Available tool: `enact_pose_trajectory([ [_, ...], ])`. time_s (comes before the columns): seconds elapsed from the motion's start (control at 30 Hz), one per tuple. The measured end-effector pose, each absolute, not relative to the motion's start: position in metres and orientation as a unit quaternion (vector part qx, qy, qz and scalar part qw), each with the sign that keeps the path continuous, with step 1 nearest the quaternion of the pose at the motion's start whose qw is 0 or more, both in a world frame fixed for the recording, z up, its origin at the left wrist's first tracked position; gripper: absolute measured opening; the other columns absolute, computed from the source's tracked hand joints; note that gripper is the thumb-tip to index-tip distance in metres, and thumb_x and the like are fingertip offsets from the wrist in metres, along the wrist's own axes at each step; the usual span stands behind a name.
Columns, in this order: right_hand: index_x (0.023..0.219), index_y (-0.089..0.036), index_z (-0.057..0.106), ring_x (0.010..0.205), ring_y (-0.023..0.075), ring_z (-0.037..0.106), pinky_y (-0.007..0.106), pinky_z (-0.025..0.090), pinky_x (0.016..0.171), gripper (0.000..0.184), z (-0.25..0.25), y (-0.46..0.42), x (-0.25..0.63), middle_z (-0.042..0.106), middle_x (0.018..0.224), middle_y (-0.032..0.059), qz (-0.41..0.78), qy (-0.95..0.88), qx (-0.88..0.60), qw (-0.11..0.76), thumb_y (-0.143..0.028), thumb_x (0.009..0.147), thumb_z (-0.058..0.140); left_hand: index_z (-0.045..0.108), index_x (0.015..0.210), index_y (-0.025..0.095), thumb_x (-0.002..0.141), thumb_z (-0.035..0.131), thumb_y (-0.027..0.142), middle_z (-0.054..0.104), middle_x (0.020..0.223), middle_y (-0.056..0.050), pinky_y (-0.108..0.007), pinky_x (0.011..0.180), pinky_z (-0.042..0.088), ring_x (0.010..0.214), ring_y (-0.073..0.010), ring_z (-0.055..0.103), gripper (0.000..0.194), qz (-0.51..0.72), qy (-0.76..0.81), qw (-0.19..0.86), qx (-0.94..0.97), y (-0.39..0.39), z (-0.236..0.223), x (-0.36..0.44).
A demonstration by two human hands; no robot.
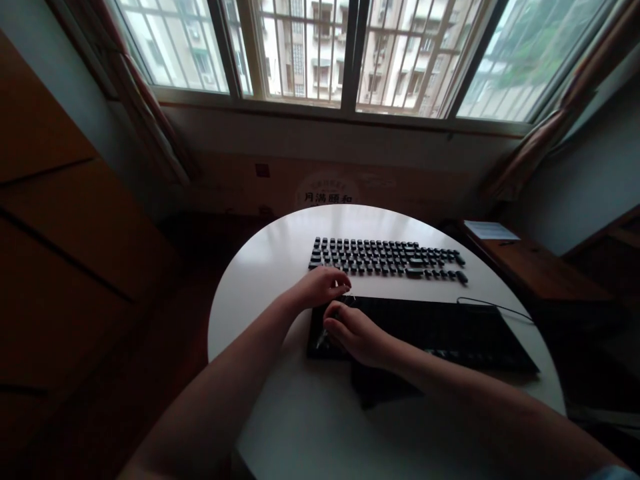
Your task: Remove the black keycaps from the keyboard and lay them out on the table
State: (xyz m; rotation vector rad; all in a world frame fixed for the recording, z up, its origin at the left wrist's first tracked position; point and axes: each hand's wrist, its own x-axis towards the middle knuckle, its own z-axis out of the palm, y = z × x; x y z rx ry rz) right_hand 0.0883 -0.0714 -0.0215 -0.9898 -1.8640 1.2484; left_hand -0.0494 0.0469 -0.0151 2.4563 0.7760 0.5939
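A black keyboard base (440, 330) lies on the round white table (280, 267), its keycaps taken off. The loose black keycaps (385, 257) are laid out in rows on the table behind it. My left hand (320, 285) hovers over the base's far left corner with fingers pinched around something small and thin that I cannot make out. My right hand (355, 331) rests on the left end of the base, fingers curled around a thin tool whose metal tip (321, 339) points down at the base.
A thin black cable (493, 306) runs from the keyboard base off the table's right side. A dark cloth (375, 390) lies under the base's front edge. A wooden side table with a paper sheet (490, 231) stands at right. A cardboard box (325, 190) sits below the window.
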Motion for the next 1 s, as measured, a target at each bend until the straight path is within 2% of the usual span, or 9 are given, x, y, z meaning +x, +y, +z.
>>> enact_pose_trajectory([
  [0.2, 0.087, -0.02, 0.047, 0.055, 0.0099, 0.046, 0.021, 0.037, 0.053, 0.013, -0.018, -0.072, 0.09, 0.051, 0.064, -0.0043, 0.455, -0.742, -0.377, 0.317, -0.027, 0.097, 0.045, 0.073, 0.098, 0.019, 0.081, 0.067, 0.022, 0.073, 0.084, -0.002, -0.022, 0.066, 0.043, 0.072, -0.0139, 0.063, 0.018, 0.112, 0.278, 0.274, 0.914, 0.045, -0.008, -0.058],
  [0.43, 0.09, -0.019, 0.055, 0.061, 0.0128, 0.051, 0.023, 0.038, 0.057, 0.01, -0.006, -0.079, 0.09, 0.059, 0.072, -0.0006, 0.362, -0.82, -0.375, 0.237, -0.028, 0.094, 0.053, 0.073, 0.094, 0.018, 0.08, 0.067, 0.024, 0.072, 0.085, -0.003, -0.023, 0.064, 0.043, 0.073, -0.0149, 0.063, 0.016, 0.107, 0.289, 0.3, 0.903, 0.045, -0.009, -0.057],
  [0.63, 0.093, -0.019, 0.058, 0.069, 0.0161, 0.061, 0.024, 0.04, 0.06, 0.01, -0.008, -0.083, 0.088, 0.067, 0.081, 0.0022, 0.284, -0.868, -0.331, 0.236, -0.029, 0.092, 0.058, 0.073, 0.093, 0.018, 0.08, 0.068, 0.024, 0.072, 0.086, -0.003, -0.023, 0.065, 0.044, 0.074, -0.0153, 0.063, 0.015, 0.108, 0.296, 0.306, 0.898, 0.045, -0.009, -0.057],
  [1.0, 0.091, -0.019, 0.059, 0.07, 0.0163, 0.065, 0.024, 0.042, 0.061, 0.014, -0.016, -0.085, 0.086, 0.07, 0.084, 0.0036, 0.235, -0.895, -0.289, 0.246, -0.033, 0.093, 0.06, 0.073, 0.093, 0.018, 0.08, 0.068, 0.025, 0.072, 0.086, -0.003, -0.023, 0.065, 0.043, 0.074, -0.0151, 0.062, 0.016, 0.104, 0.308, 0.31, 0.893, 0.044, -0.009, -0.056],
])
